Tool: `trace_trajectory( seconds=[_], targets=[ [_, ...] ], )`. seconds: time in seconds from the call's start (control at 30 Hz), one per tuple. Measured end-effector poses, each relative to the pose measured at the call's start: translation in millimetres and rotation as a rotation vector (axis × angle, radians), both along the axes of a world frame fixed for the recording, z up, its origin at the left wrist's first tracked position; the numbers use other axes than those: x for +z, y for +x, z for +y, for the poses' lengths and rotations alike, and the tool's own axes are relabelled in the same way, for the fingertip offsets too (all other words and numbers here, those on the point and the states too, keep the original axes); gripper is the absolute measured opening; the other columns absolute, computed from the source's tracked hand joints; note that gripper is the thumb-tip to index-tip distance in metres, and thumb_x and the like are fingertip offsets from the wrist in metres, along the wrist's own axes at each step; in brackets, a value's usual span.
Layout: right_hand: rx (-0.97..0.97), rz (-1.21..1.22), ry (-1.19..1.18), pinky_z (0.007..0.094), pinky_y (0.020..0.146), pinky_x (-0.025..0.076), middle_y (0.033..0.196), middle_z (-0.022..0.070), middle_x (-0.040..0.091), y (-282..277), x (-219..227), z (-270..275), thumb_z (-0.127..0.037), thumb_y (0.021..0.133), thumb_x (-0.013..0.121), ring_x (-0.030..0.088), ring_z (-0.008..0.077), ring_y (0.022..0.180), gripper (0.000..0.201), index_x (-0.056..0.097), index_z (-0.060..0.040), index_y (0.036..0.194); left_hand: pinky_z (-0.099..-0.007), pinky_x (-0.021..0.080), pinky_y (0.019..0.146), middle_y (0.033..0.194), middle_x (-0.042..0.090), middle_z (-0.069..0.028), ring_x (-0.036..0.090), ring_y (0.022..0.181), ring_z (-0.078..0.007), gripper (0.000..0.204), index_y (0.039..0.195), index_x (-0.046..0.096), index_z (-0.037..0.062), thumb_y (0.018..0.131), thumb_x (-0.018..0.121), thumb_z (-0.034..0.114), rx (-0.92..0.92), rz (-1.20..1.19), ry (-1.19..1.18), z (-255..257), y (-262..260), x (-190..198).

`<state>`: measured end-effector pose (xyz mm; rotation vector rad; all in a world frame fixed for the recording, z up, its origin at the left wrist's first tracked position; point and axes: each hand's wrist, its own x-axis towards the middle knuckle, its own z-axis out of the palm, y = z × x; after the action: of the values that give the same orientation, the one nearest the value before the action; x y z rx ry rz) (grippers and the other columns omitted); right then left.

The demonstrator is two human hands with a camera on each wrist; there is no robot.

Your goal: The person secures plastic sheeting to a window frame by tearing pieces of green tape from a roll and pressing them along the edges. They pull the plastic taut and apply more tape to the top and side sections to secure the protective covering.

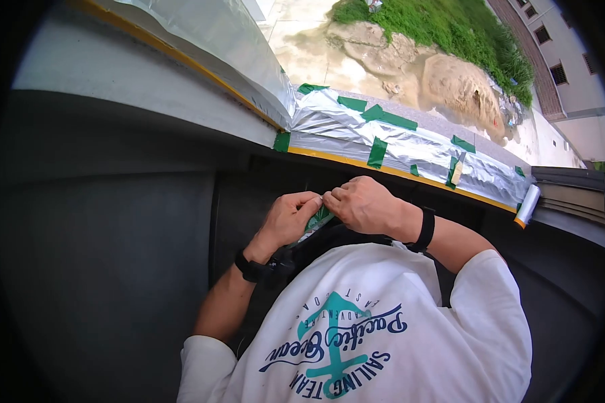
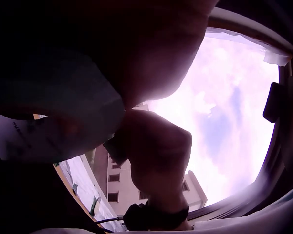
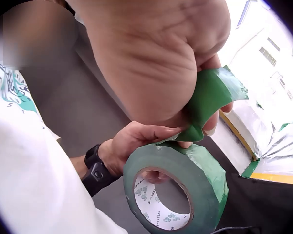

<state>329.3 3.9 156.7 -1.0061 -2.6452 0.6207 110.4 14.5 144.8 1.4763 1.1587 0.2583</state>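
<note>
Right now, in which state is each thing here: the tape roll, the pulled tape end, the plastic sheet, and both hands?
Green tape roll: partly unrolled, held by the left hand.
Tape end: pulled off the roll, not yet torn, pinched by the right hand.
Plastic sheet: spread along the ledge, wrinkled, fixed with green tape strips.
Small film roll: lying at the sheet's end.

Counted on the ledge and in the hands

One round roll of green adhesive tape (image 3: pixel 185 190); two bare hands; two black wrist straps; one clear plastic sheet (image 1: pixel 396 144); about nine green tape patches on it.
</note>
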Motion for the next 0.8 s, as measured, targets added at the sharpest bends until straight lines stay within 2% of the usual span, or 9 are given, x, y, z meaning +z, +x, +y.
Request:
trace_trajectory(
  seconds=[0.3, 0.37, 0.4, 0.43, 0.53, 0.6, 0.67, 0.73, 0.8],
  targets=[
    [-0.031, -0.083, 0.196, 0.0331, 0.065, 0.049, 0.072, 0.0069, 0.06, 29.5, 2.4, -10.1, -0.014, 0.086, 0.06, 0.063, 0.0221, 0.066, 0.014, 0.06, -0.0013, 0.089, -0.0263, 0.049, 0.071, 0.08, 0.068, -0.0028, 0.058, 0.075, -0.008, 0.028, 0.101, 0.07, -0.0034, 0.101, 0.054, 0.019, -0.089, -0.048, 0.017, 15.2, 36.0, -3.0],
    [-0.026, 0.005, 0.224, 0.032, 0.063, 0.048, 0.068, 0.0056, 0.056, 35.3, 19.9, -16.2, -0.012, 0.086, 0.061, 0.061, 0.0203, 0.061, 0.012, 0.06, -0.0008, 0.089, -0.0267, 0.049, 0.07, 0.081, 0.068, -0.0033, 0.059, 0.074, -0.0088, 0.029, 0.099, 0.07, -0.0032, 0.101, 0.053, 0.021, 0.0, -0.097, 0.003, 22.3, 35.9, -5.9],
    [0.003, 0.069, 0.205, 0.0314, 0.061, 0.048, 0.065, 0.005, 0.054, 37.6, 42.4, -27.2, -0.011, 0.087, 0.062, 0.059, 0.0195, 0.059, 0.011, 0.059, -0.0004, 0.089, -0.0261, 0.049, 0.069, 0.082, 0.068, -0.0031, 0.058, 0.074, -0.0071, 0.03, 0.097, 0.071, -0.0015, 0.102, 0.052, 0.022, 0.175, -0.005, -0.029, 35.8, 19.8, -15.0],
    [-0.019, 0.132, 0.254, 0.0321, 0.056, 0.047, 0.061, 0.0047, 0.051, 41.7, 61.3, -37.7, -0.01, 0.085, 0.06, 0.059, 0.0182, 0.055, 0.01, 0.059, -0.0011, 0.081, -0.025, 0.048, 0.068, 0.081, 0.067, -0.0015, 0.057, 0.074, -0.005, 0.03, 0.096, 0.071, 0.0002, 0.103, 0.051, 0.022, 0.138, 0.093, 0.102, 48.4, -0.2, -20.7],
    [-0.324, 0.319, 0.117, 0.0335, 0.056, 0.049, 0.063, 0.0075, 0.056, 72.2, 74.4, -17.2, -0.006, 0.085, 0.066, 0.061, 0.0262, 0.056, 0.007, 0.061, -0.0015, 0.085, -0.0283, 0.05, 0.075, 0.089, 0.068, -0.004, 0.059, 0.079, -0.0093, 0.029, 0.113, 0.068, 0.0005, 0.101, 0.055, 0.023, -0.11, 0.079, -0.109, 61.0, -5.6, 20.3],
    [-0.534, 0.39, 0.139, 0.0353, 0.057, 0.05, 0.072, 0.0114, 0.066, 95.6, 74.7, 2.7, -0.007, 0.086, 0.069, 0.065, 0.032, 0.063, 0.01, 0.065, -0.0002, 0.093, -0.023, 0.048, 0.077, 0.098, 0.066, 0.0006, 0.055, 0.084, -0.0051, 0.03, 0.124, 0.064, 0.0011, 0.101, 0.058, 0.018, -0.177, -0.005, -0.061, 61.9, 19.2, 46.8],
    [-0.733, 0.518, 0.068, 0.0327, 0.057, 0.049, 0.078, 0.0133, 0.07, 117.0, 81.7, 9.1, -0.008, 0.09, 0.069, 0.066, 0.0247, 0.064, 0.014, 0.068, 0.0018, 0.1, -0.0271, 0.05, 0.078, 0.102, 0.065, -0.0039, 0.06, 0.086, -0.0109, 0.044, 0.138, 0.057, 0.0045, 0.096, 0.064, 0.017, -0.3, -0.025, 0.147, 62.7, 40.5, 39.9],
    [-0.933, 0.569, -0.035, 0.0284, 0.058, 0.047, 0.076, 0.0099, 0.069, 135.1, 89.6, 7.9, -0.007, 0.093, 0.066, 0.059, 0.0124, 0.062, 0.016, 0.068, 0.0036, 0.104, -0.034, 0.052, 0.074, 0.099, 0.063, -0.0115, 0.065, 0.084, -0.0237, 0.065, 0.148, 0.042, 0.0033, 0.091, 0.07, 0.014, -0.531, 0.227, 0.65, 56.4, 79.1, 35.2],
    [-1.031, 0.629, -0.028, 0.0254, 0.057, 0.044, 0.073, 0.0051, 0.066, 151.6, 79.2, 9.1, -0.009, 0.094, 0.066, 0.051, 0.0061, 0.064, 0.018, 0.068, 0.0038, 0.106, -0.0405, 0.051, 0.069, 0.095, 0.059, -0.0163, 0.063, 0.082, -0.0333, 0.084, 0.154, 0.03, 0.0009, 0.084, 0.075, 0.016, -0.407, 0.163, 0.786, 43.7, 123.0, 4.4]
  ],
)
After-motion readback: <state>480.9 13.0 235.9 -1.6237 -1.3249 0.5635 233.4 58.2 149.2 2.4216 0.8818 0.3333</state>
